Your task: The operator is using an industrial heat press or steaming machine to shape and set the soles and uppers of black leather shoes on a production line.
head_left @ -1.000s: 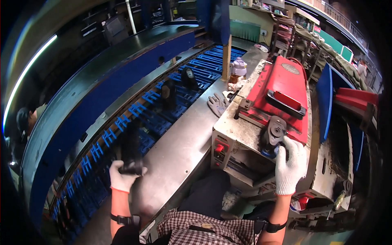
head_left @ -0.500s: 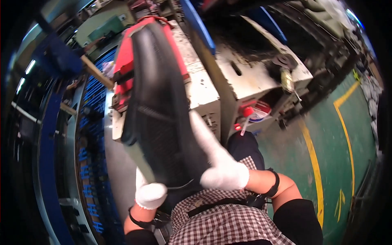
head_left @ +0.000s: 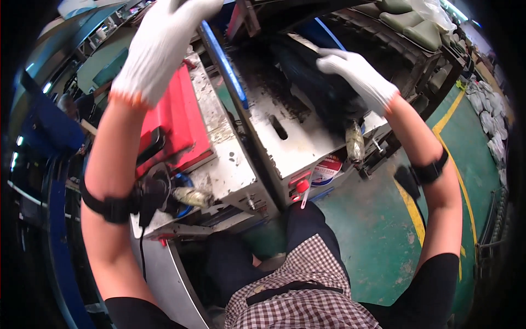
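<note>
My left hand (head_left: 170, 46), in a white knit glove, reaches up over the left workstation. Its fingertips run to the upper edge of the view and are blurred, so what they touch is unclear. My right hand (head_left: 361, 79), also gloved, is over the right workstation with its fingers stretched out to the left. Beneath and beside it lies a dark boot-like piece (head_left: 315, 82) on the worn pale bench top (head_left: 298, 151); its outline melts into the shadow. Below my left forearm sits a red padded block (head_left: 175, 123) on the left bench.
A blue-edged upright panel (head_left: 224, 63) divides the two benches. Taped handles (head_left: 355, 142) jut from the bench fronts, near a red button (head_left: 302, 186). Olive boots (head_left: 419, 33) stand on a rack at the far right. Green floor (head_left: 378, 219) with yellow lines lies to the right.
Both hands held a black boot in front of me over the left bench. They have parted and moved up, the left to the far left bench, the right to the dark piece on the right bench.
</note>
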Tool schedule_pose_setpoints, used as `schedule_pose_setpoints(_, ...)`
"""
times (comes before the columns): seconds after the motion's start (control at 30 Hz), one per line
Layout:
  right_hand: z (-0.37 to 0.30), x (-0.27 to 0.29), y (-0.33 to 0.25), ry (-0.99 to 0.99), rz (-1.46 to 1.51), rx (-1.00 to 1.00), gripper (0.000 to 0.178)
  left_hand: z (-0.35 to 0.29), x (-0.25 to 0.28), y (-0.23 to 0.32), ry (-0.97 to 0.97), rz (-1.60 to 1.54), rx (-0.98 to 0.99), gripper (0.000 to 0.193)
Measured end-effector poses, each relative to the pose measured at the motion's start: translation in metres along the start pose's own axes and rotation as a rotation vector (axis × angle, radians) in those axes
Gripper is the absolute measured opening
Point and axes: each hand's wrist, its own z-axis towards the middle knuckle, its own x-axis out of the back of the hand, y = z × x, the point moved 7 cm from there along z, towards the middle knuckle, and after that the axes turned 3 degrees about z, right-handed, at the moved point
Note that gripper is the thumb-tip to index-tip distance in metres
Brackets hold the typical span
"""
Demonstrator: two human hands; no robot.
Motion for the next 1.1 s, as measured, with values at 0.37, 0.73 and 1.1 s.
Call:
schedule_pose_setpoints(0.37, 0.158, -0.037, 0.105, -0.222, -0.731, -0.125, 0.095, 0.094, -0.078, 0.013, -0.307, 0.537, -0.256, 0.034)
schedule_pose_setpoints(0.73, 0.112, -0.021, 0.081, -0.239, -0.877, -0.073, 0.096, 0.086, -0.101, -0.007, -0.301, 0.477, -0.140, 0.034)
schedule_pose_setpoints(1.1, -0.133, -0.046, 0.007, 0.200, -0.655, 0.459, 0.034, -0.044, -0.175, -0.073, -0.073, 0.473, 0.093, 0.063)
